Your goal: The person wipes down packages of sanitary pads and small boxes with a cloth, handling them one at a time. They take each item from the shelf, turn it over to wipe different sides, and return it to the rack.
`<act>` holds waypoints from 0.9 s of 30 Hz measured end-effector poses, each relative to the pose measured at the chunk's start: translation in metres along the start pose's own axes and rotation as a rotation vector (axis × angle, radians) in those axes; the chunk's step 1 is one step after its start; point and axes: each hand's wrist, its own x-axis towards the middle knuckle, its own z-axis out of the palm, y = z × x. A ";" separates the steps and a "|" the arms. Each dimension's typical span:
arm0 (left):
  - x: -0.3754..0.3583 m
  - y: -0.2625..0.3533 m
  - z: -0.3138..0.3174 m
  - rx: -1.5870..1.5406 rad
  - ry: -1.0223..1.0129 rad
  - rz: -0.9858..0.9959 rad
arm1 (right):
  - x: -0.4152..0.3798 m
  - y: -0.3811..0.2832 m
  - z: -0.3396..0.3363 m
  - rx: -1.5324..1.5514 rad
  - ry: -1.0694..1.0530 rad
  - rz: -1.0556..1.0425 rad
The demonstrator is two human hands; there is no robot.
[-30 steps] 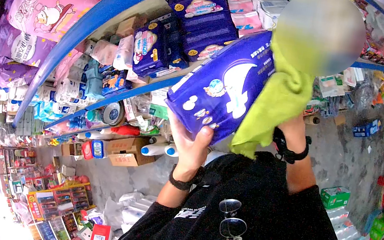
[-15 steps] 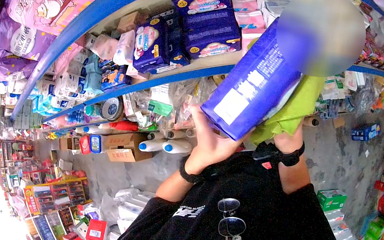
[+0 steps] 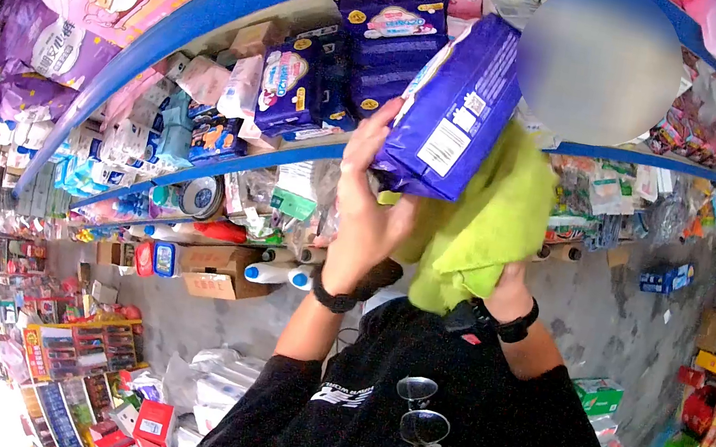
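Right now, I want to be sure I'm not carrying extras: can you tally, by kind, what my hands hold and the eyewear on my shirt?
Purple package, in the left hand: 1
Lime-green cloth, in the right hand: 1
Glasses, on the black shirt: 1
Total: 3

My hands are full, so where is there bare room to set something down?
Bare floor shows beyond the right hand, between the blue packet and the green box; another patch lies between the brown carton and the plastic-wrapped packs. The shelf by the held purple pack is crowded.
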 end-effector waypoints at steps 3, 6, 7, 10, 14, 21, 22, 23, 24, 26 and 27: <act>0.005 -0.002 -0.018 0.080 -0.147 0.110 | 0.006 -0.012 0.012 -0.742 0.005 -0.109; 0.013 0.019 -0.025 0.275 -0.390 0.179 | 0.022 -0.024 0.051 -1.400 -0.216 -0.216; 0.013 0.031 -0.026 0.275 -0.407 0.136 | 0.026 -0.025 0.062 -1.522 -0.266 -0.246; -0.003 0.029 -0.037 0.231 -0.471 0.036 | 0.036 -0.027 0.069 -1.733 -0.213 -0.458; -0.001 0.035 -0.048 0.332 -0.543 0.177 | 0.016 0.000 0.027 -0.884 0.118 0.045; 0.004 0.061 -0.068 0.102 -0.407 0.164 | 0.029 -0.031 0.034 -1.266 -0.016 -0.167; 0.004 0.063 -0.072 0.081 -0.389 0.127 | 0.030 -0.035 0.032 -1.267 -0.004 -0.166; 0.001 0.061 -0.074 0.062 -0.351 0.139 | 0.030 -0.037 0.031 -1.264 0.008 -0.169; -0.001 0.059 -0.076 0.042 -0.314 0.152 | 0.030 -0.038 0.029 -1.260 0.022 -0.171; -0.004 0.053 -0.084 -0.011 -0.309 0.129 | 0.028 -0.040 0.027 -1.236 0.045 -0.175; -0.006 0.049 -0.082 -0.020 -0.220 0.119 | 0.028 -0.038 0.028 -1.233 0.051 -0.178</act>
